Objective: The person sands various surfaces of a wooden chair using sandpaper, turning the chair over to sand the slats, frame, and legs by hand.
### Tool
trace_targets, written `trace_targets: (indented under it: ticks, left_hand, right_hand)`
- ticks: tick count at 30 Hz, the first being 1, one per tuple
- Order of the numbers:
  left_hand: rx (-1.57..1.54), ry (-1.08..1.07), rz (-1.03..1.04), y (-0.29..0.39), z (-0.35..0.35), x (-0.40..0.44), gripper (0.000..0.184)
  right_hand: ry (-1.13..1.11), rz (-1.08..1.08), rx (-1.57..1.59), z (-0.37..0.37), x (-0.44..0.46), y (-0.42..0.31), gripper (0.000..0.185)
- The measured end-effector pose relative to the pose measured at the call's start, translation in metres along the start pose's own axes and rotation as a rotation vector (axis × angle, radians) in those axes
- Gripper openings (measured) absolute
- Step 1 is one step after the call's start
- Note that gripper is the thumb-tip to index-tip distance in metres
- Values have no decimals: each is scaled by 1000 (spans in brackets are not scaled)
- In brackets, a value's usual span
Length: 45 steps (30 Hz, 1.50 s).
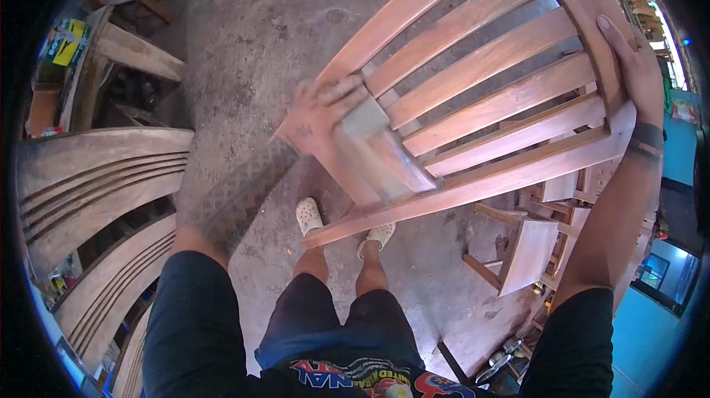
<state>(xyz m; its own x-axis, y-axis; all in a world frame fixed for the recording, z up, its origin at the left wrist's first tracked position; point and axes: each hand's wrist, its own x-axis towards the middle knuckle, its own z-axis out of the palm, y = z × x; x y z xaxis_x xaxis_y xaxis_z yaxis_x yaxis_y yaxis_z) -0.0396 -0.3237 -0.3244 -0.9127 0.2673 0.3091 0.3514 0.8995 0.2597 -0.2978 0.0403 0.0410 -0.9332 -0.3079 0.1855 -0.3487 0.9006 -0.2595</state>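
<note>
A wooden slatted chair back (481,91) is held up in front of me, tilted, with its several slats running from lower left to upper right. My right hand (637,65) grips its curved top rail at the right, the thumb lying on the wood. At the lower left end of the slats, my left hand (322,113) is smeared by motion, its fingers over the frame beside a pale greyish piece (366,128). Whether that piece is a sheet in the hand or part of the frame, I cannot tell.
Slatted wooden chair backs (103,176) stand along the left. A yellow and green package (68,43) is at the upper left. Small wooden frames (529,250) stand on the floor at the right, near a blue wall (647,331). My feet are below the chair back.
</note>
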Motion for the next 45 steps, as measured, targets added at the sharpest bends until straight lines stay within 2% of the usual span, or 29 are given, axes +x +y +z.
trace_targets:
  ticks: [1,4,6,7,9,10,13,16,20,23,24,26,28,30,33,36,39,42,45]
  left_hand:
    - [-108,-67,-27,11,-2,-1,74]
    - [-402,-170,-90,-22,9,7,76]
    - [-402,52,-3,-14,18,3,74]
    - [-400,165,48,-6,20,4,73]
    - [-212,-209,51,42,28,-13,73]
    - [-115,-396,50,69,28,-23,72]
    - [-104,-193,131,133,16,-34,71]
    - [-123,-56,-49,161,20,-42,63]
    - [165,69,-211,103,-17,-32,64]
    - [102,172,32,66,-28,-16,62]
    - [98,93,108,66,-27,-10,60]
    - [88,-65,264,75,-20,7,56]
    - [-15,-75,318,91,-4,18,51]
    - [-103,-82,345,107,7,26,48]
    - [-199,-71,323,134,18,26,46]
    - [-258,-63,313,152,34,18,45]
    - [-307,-104,326,137,32,26,44]
    - [-372,-136,262,123,10,31,43]
    - [-385,-75,291,137,28,17,39]
  right_hand:
    - [15,-19,-5,0,0,0,79]
    - [25,-57,-1,3,-5,-4,81]
    - [-4,-72,28,0,-3,-5,82]
    - [-11,-66,-24,-2,0,-1,77]
    - [-37,-43,-129,-2,6,9,67]
    - [-9,-32,-88,-1,4,9,70]
    - [63,-20,-1,4,-2,-2,75]
    - [98,-61,-73,1,-12,-14,70]
    - [149,-86,-224,-1,-32,-38,65]
    - [141,-56,-284,-7,-44,-55,60]
    - [84,-50,-292,-10,-44,-56,60]
    - [286,-285,-276,9,-54,-54,61]
    - [328,-359,-221,13,-50,-38,61]
    - [212,-281,-118,6,-25,-18,60]
    - [117,-190,-202,-10,-46,-42,58]
    - [202,-168,-173,-4,-47,-40,61]
    - [261,-376,-101,5,-25,-9,64]
    - [366,-344,-408,5,-30,-7,64]
    - [192,-181,-357,-6,-45,-35,64]
